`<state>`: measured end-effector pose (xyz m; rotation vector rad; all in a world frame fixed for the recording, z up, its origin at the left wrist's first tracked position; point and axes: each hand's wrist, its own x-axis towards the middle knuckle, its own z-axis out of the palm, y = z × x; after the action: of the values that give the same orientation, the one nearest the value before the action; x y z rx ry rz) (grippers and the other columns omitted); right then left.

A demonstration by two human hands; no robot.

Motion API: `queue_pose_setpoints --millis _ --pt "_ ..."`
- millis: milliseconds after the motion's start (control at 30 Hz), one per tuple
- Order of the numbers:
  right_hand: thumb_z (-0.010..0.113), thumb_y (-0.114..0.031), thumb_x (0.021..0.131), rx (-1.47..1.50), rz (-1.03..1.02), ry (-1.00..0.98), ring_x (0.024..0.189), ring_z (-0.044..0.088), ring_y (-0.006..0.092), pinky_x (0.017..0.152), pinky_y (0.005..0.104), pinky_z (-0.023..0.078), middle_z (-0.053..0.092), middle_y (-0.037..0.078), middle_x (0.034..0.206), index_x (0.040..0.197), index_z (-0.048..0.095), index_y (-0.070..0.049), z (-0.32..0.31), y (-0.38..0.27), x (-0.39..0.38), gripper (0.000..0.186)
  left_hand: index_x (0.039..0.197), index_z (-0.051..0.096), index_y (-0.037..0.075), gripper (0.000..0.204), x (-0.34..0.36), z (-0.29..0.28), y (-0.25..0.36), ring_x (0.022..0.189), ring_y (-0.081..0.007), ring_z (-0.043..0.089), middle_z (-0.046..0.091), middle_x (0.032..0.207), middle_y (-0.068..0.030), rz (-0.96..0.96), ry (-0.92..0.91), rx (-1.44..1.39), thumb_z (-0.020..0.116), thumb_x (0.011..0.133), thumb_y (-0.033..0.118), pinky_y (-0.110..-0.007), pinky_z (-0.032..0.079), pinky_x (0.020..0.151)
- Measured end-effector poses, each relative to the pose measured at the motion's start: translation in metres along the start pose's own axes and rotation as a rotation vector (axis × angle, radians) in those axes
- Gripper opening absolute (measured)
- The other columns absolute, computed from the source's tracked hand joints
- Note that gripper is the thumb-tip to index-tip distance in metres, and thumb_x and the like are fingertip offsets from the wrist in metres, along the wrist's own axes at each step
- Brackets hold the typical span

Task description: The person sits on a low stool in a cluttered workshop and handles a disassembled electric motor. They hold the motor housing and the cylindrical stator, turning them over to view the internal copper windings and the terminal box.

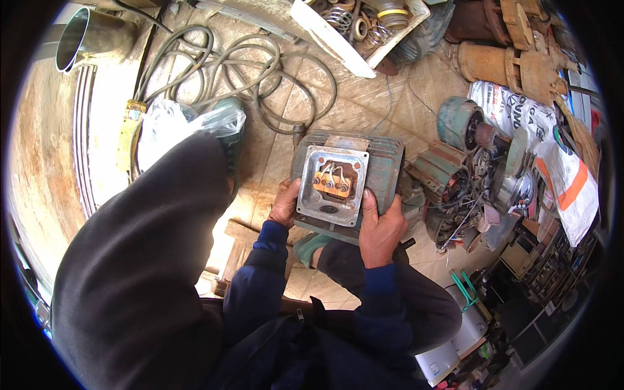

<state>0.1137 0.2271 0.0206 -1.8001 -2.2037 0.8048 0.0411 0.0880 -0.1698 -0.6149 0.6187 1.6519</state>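
Observation:
I hold a grey, finned electric motor body (390, 166) low between my legs, its square metal terminal box (312, 207) facing up with no lid on it. Inside sits an orange terminal block (330, 184) with several studs and pale wires. My left hand (286, 201) grips the left side, fingers wrapped round the edge. My right hand (382, 227) grips the lower right, its thumb beside the box's rim. Both hands' fingertips are partly hidden under the motor.
Coiled black cable (273, 62) lies beyond my feet, near a clear plastic bag (166, 120). A white crate (364, 62) of springs is at the back. Rusty motors (510, 71), dismantled parts (448, 182) and white sacks (565, 201) crowd the right. A steel cylinder (91, 42) is top left.

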Motion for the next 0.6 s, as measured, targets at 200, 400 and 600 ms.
queue_pose_setpoints --millis 200,400,600 --pt "0.079 -0.033 0.093 -0.04 -0.035 0.021 0.085 0.068 0.0465 0.074 0.0488 0.052 0.069 0.025 0.092 0.106 0.063 0.006 0.01 0.0 -0.017 0.043 0.12 0.068 0.003 0.037 -0.005 -0.015 0.002 0.091 -0.0146 0.072 0.075 0.108 -0.0054 -0.019 0.097 -0.015 0.078 0.095 0.029 -0.032 0.061 0.083" --pt "0.082 -0.033 0.09 -0.056 -0.097 0.044 0.085 0.066 0.0456 0.074 0.0488 0.052 0.068 0.024 0.094 0.108 0.063 0.007 0.021 -0.002 -0.026 0.047 0.121 0.069 0.002 0.037 -0.006 -0.021 0.015 0.095 -0.015 0.073 0.075 0.111 -0.0061 -0.045 -0.027 -0.033 0.078 0.095 0.028 -0.032 0.061 0.085" --pt "0.086 -0.036 0.083 -0.213 -0.266 0.009 0.088 0.066 0.0459 0.086 0.0535 0.052 0.067 0.024 0.094 0.109 0.063 0.008 0.018 0.002 -0.027 0.056 0.144 0.053 -0.001 0.067 -0.003 0.011 0.07 0.125 -0.0245 0.061 0.065 0.135 -0.0137 -0.085 -0.118 0.081 0.061 0.1 0.049 -0.04 0.046 0.11"
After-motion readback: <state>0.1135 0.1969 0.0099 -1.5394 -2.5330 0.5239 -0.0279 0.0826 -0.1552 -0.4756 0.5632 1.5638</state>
